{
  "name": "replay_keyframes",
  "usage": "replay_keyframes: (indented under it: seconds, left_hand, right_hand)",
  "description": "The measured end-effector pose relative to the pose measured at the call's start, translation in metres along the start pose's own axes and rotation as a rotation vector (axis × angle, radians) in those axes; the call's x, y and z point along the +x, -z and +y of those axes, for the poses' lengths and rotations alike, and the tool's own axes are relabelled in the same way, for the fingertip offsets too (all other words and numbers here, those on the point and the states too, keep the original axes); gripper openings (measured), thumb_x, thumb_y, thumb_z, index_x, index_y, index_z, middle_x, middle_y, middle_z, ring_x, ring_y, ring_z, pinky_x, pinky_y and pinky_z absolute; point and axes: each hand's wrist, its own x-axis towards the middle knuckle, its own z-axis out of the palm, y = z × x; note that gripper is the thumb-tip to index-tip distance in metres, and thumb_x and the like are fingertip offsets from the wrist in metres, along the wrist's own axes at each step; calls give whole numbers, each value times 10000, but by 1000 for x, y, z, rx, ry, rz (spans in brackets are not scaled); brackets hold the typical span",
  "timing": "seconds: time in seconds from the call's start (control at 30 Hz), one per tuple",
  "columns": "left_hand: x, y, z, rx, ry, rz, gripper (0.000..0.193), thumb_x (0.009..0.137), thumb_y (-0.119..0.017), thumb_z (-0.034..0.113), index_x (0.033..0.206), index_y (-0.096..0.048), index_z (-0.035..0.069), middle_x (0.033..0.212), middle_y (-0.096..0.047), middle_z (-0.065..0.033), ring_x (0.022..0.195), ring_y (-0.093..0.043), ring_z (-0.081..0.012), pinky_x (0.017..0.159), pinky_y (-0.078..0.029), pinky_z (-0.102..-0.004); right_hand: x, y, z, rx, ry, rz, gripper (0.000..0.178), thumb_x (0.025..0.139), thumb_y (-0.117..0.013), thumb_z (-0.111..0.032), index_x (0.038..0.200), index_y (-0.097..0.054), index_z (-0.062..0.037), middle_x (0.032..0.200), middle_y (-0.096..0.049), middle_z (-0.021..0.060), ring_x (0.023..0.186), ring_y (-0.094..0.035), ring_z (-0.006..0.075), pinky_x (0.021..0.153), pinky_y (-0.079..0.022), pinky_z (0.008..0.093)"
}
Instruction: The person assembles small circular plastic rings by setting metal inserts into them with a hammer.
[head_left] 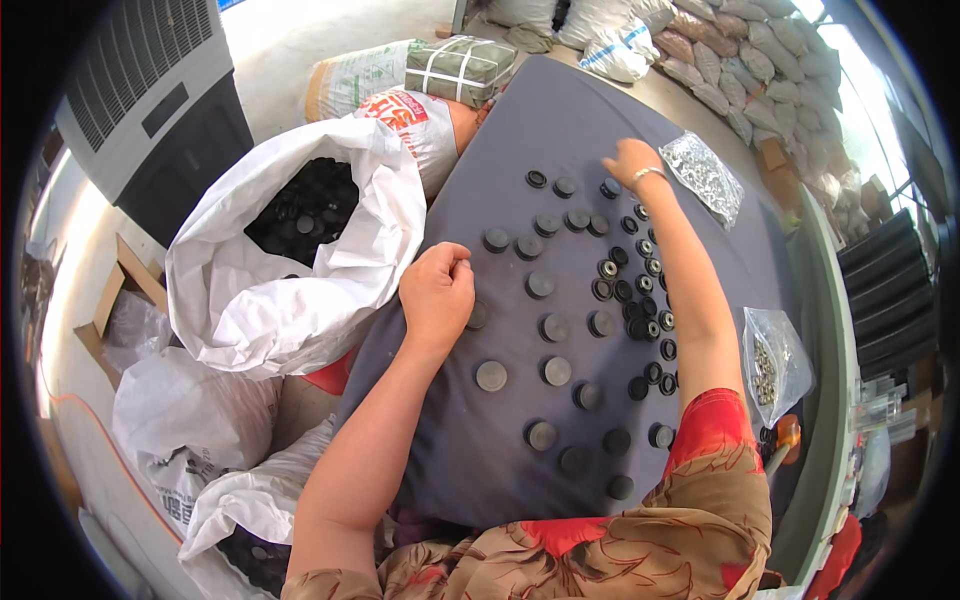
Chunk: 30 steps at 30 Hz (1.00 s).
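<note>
My left hand (438, 298) rests as a loose fist at the left side of the grey-covered table (450, 455). A round dark cap (478, 315) lies beside it; whatever the curled fingers hold is hidden. Farther off, my right hand (633, 162) reaches over the far part of the table with fingers bent together. A black cap (610, 187) lies just below that hand, and I cannot make out anything in its grip. Several flat grey discs (556, 371) are spread across the middle. Smaller black rings (602, 289), some with metal centres, cluster near my right forearm.
A white sack (390, 205) full of black parts stands left of the table. Clear plastic bags of small metal pieces (705, 178) and brass-coloured pieces (765, 370) lie along the right side. More sacks (205, 410) are at lower left; a grey cooler (150, 100) stands behind.
</note>
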Motion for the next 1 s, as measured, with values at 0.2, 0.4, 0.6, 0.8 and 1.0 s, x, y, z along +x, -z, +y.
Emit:
replay_keyframes:
  seconds: [0.2,0.4,0.6,0.8,1.0]
  left_hand:
    - [1,2,3,11,34,-17,70,789,-575,23,829,-627,-2,768,-652,-136,667,-628,-283,614,-483,-357]
    - [0,-2,-2,31,-74,35,69,813,-595,18,858,-639,-9,638,-598,-84,563,-558,-146,565,-441,-279]
    - [-1,1,3,20,23,-20,60,787,-577,30,816,-624,9,784,-659,-131,692,-635,-297,629,-488,-371]
    - [2,0,2,76,-56,15,76,791,-585,33,835,-646,20,741,-645,-139,665,-630,-293,620,-483,-366]
    - [3,-4,-8,24,-14,0,76,803,-605,31,853,-657,6,676,-631,-105,592,-607,-211,585,-469,-323]
  right_hand:
    - [-28,23,-108,57,433,-75,300,793,-636,-259,1049,-694,-114,1065,-678,148,992,-640,337,898,-483,442]
    - [-31,17,-131,-34,515,-79,276,756,-638,-185,1017,-693,-113,1010,-668,157,956,-635,339,828,-488,427]
    - [-46,-7,-143,638,457,172,209,663,-671,-132,855,-661,-52,941,-646,193,884,-631,359,771,-497,422]
    - [-66,8,-150,114,435,21,243,770,-580,-166,932,-707,-38,1070,-646,191,986,-623,339,867,-510,421]
    - [-71,20,-157,72,415,-98,224,802,-597,-87,982,-714,-21,1114,-641,217,1037,-623,354,876,-519,391]
